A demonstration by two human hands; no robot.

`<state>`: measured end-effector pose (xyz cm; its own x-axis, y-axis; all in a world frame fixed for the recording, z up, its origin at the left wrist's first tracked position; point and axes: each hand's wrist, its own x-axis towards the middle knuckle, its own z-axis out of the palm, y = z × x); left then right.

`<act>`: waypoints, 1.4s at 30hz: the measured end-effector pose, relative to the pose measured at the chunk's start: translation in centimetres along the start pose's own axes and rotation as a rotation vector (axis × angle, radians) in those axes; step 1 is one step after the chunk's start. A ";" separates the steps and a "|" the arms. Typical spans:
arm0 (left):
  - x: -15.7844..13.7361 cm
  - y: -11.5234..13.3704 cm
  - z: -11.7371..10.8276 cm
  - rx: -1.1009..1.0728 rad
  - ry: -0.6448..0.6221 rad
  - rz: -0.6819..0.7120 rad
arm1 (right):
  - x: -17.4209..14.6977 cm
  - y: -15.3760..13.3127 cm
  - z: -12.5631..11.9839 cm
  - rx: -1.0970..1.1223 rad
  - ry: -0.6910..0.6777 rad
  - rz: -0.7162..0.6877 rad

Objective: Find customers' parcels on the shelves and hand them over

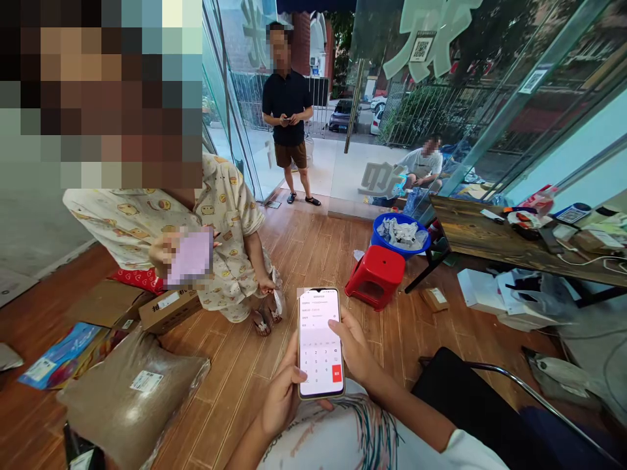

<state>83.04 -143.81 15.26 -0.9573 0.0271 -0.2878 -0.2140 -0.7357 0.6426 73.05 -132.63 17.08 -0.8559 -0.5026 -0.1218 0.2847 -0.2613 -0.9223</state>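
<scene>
A round blue plastic tub on the wood-plank floor holds a heap of crumpled whitish plastic bags. A red plastic stool stands just in front, hiding part of the tub's near side. At the left, a long brown cardboard carton and a blue printed box lie near a bulging brown package in clear plastic with a white label; their contents cannot be told. Under a dark wooden table, a translucent plastic bag with something black inside lies on white boxes.

The light-cased smartphone is upright before the person's torso, a number keypad on its screen. The left hand is half curled around its lower left side, thumb at the screen's lower corner; the right hand is partly curled at the right edge, thumb over the screen.

A person in pale patterned clothes stands close at the left, holding a blurred purplish object. Farther back, a person in a dark shirt stands at the doorway. A black chair with a metal armrest is at the lower right.
</scene>
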 end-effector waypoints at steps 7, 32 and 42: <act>0.0 0.0 0.0 0.006 -0.010 0.011 | 0.2 0.2 0.0 0.012 -0.006 0.004; -0.1 -0.1 0.0 0.013 0.008 0.006 | -0.1 0.5 -0.3 0.020 -0.012 0.012; -0.1 -0.1 -0.3 -0.014 -0.019 0.021 | -0.1 0.4 0.0 0.035 -0.018 0.012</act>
<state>83.26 -144.00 15.01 -0.9651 0.0248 -0.2607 -0.1915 -0.7459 0.6380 73.28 -132.72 16.69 -0.8446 -0.5204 -0.1258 0.3102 -0.2841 -0.9072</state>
